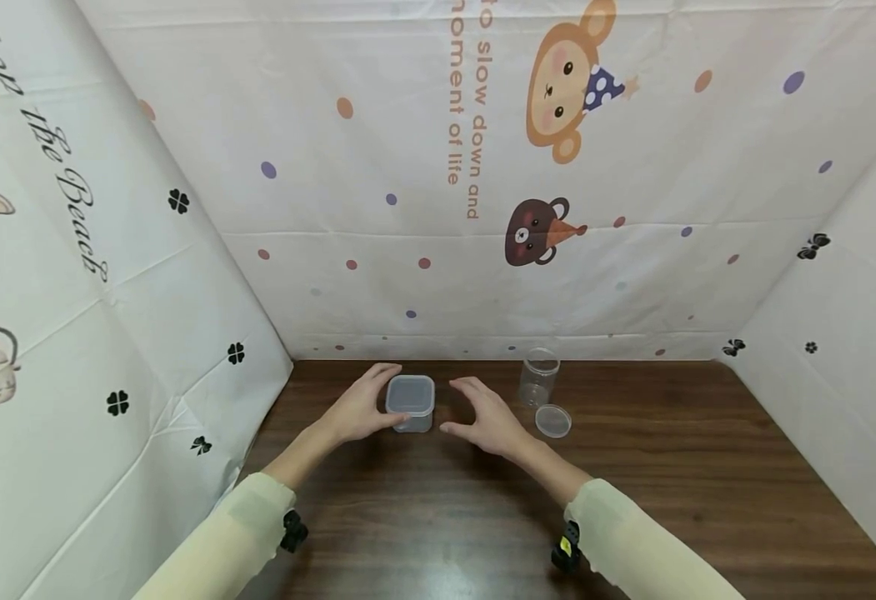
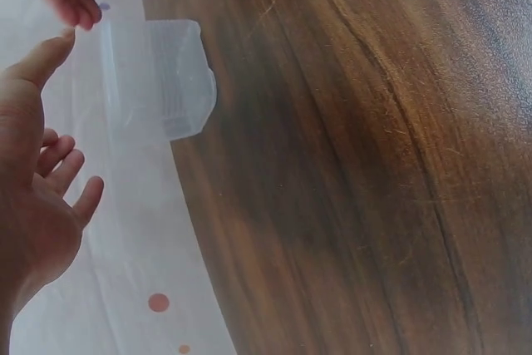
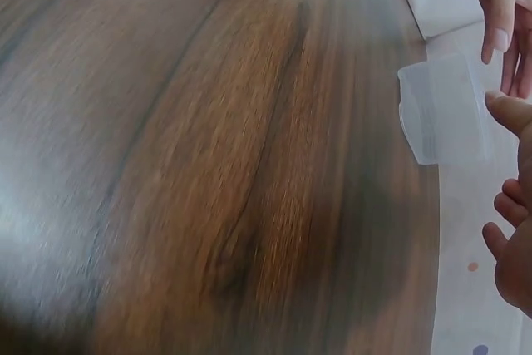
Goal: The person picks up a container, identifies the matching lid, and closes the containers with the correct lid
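Note:
A square clear plastic container (image 1: 412,423) with its translucent lid (image 1: 411,393) on top stands upright near the back of the table. My left hand (image 1: 362,407) is at its left side, fingers spread loosely and thumb overlapping the near edge in the head view. To the right of the container, my right hand (image 1: 488,419) hovers a short way off, fingers apart with nothing between them. In the left wrist view the container (image 2: 179,81) lies beyond both hands; in the right wrist view the container (image 3: 440,112) sits by the fingertips.
Right of my right hand stands a clear round jar (image 1: 538,379), its mouth uncovered. A round clear lid (image 1: 553,422) lies flat just in front of it. Printed white cloth (image 1: 407,208) walls in the brown wooden table (image 1: 438,517) at the back and both sides.

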`<action>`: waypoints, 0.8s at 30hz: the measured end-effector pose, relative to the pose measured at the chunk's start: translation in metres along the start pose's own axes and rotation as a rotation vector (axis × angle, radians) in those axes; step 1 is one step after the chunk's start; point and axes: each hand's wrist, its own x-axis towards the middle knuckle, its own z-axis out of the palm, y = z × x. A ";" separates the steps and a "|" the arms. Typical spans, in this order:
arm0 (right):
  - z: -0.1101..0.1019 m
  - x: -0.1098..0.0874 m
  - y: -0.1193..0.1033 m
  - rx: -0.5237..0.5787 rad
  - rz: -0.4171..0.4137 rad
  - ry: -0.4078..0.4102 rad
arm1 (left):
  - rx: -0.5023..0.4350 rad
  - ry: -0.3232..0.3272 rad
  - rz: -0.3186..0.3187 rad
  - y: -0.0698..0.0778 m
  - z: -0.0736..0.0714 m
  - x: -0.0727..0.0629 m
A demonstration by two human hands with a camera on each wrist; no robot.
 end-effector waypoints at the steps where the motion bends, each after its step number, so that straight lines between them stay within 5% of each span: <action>1: -0.002 -0.002 0.000 -0.012 -0.005 -0.001 | 0.002 0.001 0.005 0.001 0.000 0.000; 24: -0.032 -0.042 0.015 -0.123 -0.072 0.025 | -0.013 -0.031 0.042 0.032 0.002 0.010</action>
